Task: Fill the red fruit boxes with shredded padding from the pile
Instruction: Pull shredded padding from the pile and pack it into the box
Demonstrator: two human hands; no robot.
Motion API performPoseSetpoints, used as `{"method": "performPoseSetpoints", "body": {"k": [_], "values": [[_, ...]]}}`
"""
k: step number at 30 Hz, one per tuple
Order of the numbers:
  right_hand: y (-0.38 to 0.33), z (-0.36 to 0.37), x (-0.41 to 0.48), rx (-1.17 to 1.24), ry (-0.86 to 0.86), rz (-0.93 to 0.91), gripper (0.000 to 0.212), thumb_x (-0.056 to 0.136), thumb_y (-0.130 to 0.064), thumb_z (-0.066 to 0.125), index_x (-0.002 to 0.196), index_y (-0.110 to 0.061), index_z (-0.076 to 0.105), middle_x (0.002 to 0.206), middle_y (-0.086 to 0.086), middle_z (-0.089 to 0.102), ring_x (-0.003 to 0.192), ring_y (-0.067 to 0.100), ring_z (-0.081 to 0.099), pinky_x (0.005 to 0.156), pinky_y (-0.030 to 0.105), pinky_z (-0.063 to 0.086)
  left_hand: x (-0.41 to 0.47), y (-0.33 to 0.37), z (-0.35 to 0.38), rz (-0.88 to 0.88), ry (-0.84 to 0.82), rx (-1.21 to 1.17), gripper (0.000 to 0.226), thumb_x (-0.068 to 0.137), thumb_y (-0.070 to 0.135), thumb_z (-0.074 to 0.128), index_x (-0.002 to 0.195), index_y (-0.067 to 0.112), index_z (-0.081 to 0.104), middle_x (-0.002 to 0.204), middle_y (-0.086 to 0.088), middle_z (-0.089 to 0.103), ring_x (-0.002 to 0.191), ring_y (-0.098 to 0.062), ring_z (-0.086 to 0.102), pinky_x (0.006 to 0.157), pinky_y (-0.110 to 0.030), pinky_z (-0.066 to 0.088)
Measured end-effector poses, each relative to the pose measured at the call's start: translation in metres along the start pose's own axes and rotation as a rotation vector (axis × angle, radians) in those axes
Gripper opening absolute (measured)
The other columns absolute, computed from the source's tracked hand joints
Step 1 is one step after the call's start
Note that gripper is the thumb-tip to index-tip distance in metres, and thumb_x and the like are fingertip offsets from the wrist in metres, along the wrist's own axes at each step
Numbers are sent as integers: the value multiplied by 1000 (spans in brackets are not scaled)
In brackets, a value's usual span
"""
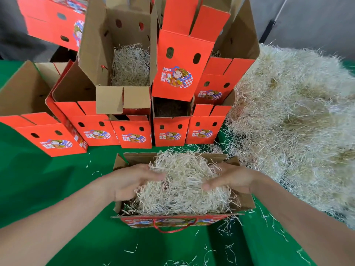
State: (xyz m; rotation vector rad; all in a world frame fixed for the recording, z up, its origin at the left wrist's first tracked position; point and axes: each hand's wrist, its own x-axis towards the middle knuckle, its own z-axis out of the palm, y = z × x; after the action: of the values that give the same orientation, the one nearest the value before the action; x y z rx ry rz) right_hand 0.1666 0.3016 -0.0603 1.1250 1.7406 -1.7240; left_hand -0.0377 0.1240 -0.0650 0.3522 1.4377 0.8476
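An open red fruit box [172, 220] with a red rope handle stands on the green table right in front of me. A heap of pale shredded padding [182, 185] fills it and rises above its rim. My left hand [132, 179] presses on the heap's left side with fingers extended. My right hand [228, 179] presses on its right side the same way. The big pile of shredded padding [292, 116] lies on the table to the right.
Several red fruit boxes [132, 135] stand stacked behind the front box, flaps up; one upper box [130, 64] holds padding. Another open box [44, 137] sits at the left. Loose strands litter the green table cover [48, 179].
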Motion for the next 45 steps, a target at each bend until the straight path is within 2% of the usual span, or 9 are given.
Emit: {"method": "performPoseSetpoints", "body": {"k": [6, 10, 20, 23, 25, 30, 35, 39, 45], "values": [[-13, 13, 8, 197, 48, -129, 120, 48, -81, 64, 146, -34, 13, 155, -5, 3, 143, 19, -1, 112, 47, 2, 24, 4, 26, 75, 174, 8, 89, 62, 37, 80, 139, 22, 39, 150, -6, 30, 137, -25, 28, 113, -47, 15], [-15, 33, 23, 164, 181, -126, 97, 70, -46, 73, 146, -20, 17, 153, 4, 17, 140, 25, 17, 111, 46, 14, 33, -6, 36, 117, 268, 104, 84, 72, 9, 76, 142, 19, 29, 126, -3, 52, 112, -20, 48, 91, -32, 37], [-9, 22, 10, 159, 210, -85, 91, 75, -24, 72, 143, -7, 14, 143, 6, 29, 134, 23, 26, 111, 39, 19, 17, -4, 2, 35, 308, -98, 87, 76, -2, 66, 147, 14, 19, 147, -14, 27, 128, -27, 31, 111, -43, 21], [-17, 36, 16, 185, 213, -99, 94, 75, -26, 73, 145, -10, 12, 149, 8, 23, 136, 24, 23, 110, 42, 18, 10, 9, 17, -26, 82, -158, 40, 58, 9, 73, 96, 21, 70, 116, -14, 50, 111, -30, 55, 92, -42, 46], [-19, 43, 24, 199, 236, -101, 89, 78, -21, 71, 144, -7, 13, 148, 11, 27, 132, 24, 29, 107, 39, 23, 9, 13, 29, -23, 12, -225, 31, 53, 15, 73, 83, 14, 68, 107, -14, 58, 87, -27, 65, 77, -41, 54], [-13, 34, 20, 137, 256, -102, 78, 81, -23, 68, 141, -2, 23, 127, 8, 47, 117, 25, 52, 98, 34, 39, 16, 11, 23, 27, 273, -167, 13, 77, 5, 64, 87, 13, 59, 123, -10, 48, 114, -29, 44, 108, -48, 31], [3, 13, 11, 170, 250, -77, 81, 72, -33, 73, 136, -9, 28, 143, 12, 32, 126, 25, 33, 108, 44, 23, 18, 0, 4, 147, 376, 32, 76, 76, -12, 64, 141, 13, 34, 114, -8, 52, 112, -22, 41, 107, -36, 22], [-12, 30, 11, 201, 126, -126, 87, 48, -56, 79, 118, -20, 44, 142, -1, 33, 128, 17, 29, 111, 42, 16, 26, -3, 24, 201, 266, 125, 77, 75, -9, 68, 141, 13, 34, 134, -10, 48, 121, -23, 45, 102, -32, 30], [-10, 31, 26, 187, 223, -115, 97, 77, -28, 71, 147, -9, 7, 153, 9, 14, 138, 26, 20, 110, 42, 20, 16, 8, 23, 94, 218, 33, 56, 69, 4, 75, 120, 8, 52, 103, -5, 68, 111, -26, 55, 81, -32, 46]]}}
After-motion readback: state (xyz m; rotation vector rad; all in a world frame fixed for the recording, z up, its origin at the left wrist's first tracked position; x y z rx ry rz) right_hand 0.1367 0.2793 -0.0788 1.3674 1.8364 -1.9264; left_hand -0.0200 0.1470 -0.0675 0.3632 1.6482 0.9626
